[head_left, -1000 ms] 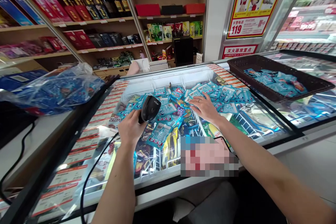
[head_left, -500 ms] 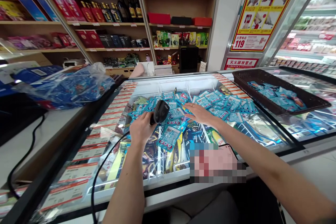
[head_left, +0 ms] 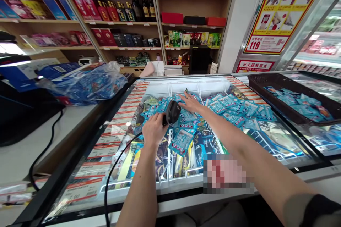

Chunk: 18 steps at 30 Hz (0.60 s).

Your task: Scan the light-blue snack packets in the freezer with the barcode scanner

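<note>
My left hand [head_left: 153, 129] is wrapped round the handle of a black handheld barcode scanner [head_left: 173, 112], its head facing the blue packets below. A black cable [head_left: 114, 165] trails from it toward the front edge. Just beyond the scanner, my right hand [head_left: 192, 103] hovers over or touches the packets, fingers stretched and spread; I cannot tell which. Many flat light-blue packets lie strewn on the glass top of a chest freezer. One packet [head_left: 182, 142] lies nearer to me, below the scanner. More packets [head_left: 226, 103] form a pile right of my right hand.
A brown plastic tray [head_left: 258, 83] with similar blue packets stands at the right. Left is a counter [head_left: 53, 142] bearing a clear plastic bag [head_left: 93, 81] of blue packs. A pixelated pinkish object [head_left: 226, 173] lies on the front edge. Goods shelves [head_left: 125, 23] stand behind.
My right hand has moved left and farther away across the packets, closer to the scanner head. The left hand still grips the scanner. The whole view has shifted slightly.
</note>
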### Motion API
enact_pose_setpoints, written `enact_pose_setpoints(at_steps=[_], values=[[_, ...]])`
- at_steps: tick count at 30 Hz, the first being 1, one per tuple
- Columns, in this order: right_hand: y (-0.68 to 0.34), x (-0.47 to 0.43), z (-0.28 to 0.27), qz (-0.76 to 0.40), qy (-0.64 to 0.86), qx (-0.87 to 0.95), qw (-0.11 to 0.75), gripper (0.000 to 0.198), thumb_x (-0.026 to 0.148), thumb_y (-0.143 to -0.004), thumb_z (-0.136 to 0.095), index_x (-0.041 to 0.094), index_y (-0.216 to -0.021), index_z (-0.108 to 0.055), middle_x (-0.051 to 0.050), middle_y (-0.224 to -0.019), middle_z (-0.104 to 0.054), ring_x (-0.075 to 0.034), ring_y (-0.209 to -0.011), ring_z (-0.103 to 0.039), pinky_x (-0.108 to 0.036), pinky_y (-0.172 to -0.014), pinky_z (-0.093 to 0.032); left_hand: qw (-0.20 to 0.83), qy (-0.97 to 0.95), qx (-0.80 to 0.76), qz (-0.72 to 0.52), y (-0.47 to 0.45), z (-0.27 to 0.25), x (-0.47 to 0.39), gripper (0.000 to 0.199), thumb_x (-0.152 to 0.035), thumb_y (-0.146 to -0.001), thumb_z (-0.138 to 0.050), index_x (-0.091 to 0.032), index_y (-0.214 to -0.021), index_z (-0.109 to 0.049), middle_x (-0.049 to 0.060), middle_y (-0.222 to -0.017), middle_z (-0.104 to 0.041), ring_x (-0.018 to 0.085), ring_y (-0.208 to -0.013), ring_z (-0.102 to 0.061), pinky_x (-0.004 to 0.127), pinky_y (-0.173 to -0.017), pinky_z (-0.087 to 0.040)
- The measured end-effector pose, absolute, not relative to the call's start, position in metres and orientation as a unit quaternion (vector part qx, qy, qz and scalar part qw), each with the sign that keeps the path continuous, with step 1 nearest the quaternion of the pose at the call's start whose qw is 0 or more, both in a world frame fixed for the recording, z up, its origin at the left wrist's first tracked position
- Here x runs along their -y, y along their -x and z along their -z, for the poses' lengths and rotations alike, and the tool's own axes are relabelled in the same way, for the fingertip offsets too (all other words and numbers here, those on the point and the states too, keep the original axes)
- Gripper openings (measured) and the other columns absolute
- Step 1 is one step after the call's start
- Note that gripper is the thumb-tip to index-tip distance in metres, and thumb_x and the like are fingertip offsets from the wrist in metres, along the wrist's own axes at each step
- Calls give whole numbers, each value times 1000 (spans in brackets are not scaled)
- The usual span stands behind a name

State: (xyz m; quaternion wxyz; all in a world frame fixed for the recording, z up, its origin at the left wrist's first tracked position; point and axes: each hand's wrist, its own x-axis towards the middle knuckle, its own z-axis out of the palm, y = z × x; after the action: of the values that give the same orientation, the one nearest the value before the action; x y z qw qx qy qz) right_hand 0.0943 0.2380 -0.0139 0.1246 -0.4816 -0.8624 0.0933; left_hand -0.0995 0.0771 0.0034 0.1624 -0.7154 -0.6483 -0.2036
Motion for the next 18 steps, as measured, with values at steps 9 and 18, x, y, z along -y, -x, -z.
enact_pose_setpoints(at_steps=[9, 18], values=[[-113, -207, 18, -27, 473, 873, 116, 64, 65, -87, -19, 33, -142, -28, -8, -147, -29, -32, -130, -30, -53, -101, -26, 151, 709, 664, 181, 93, -4, -75, 34, -39, -80, -51, -25, -111, -55, 6, -100, -63, 24, -86, -61, 31, -61, -39], [-140, -162, 11, 51, 475, 865, 154, 53, 59, -87, -33, 32, -131, -48, -12, -119, -54, -29, -110, -47, -44, -87, -38, 153, 729, 638, 194, 88, -4, -71, 33, -35, -80, -50, -22, -110, -55, 7, -100, -63, 25, -94, -60, 30, -62, -39]])
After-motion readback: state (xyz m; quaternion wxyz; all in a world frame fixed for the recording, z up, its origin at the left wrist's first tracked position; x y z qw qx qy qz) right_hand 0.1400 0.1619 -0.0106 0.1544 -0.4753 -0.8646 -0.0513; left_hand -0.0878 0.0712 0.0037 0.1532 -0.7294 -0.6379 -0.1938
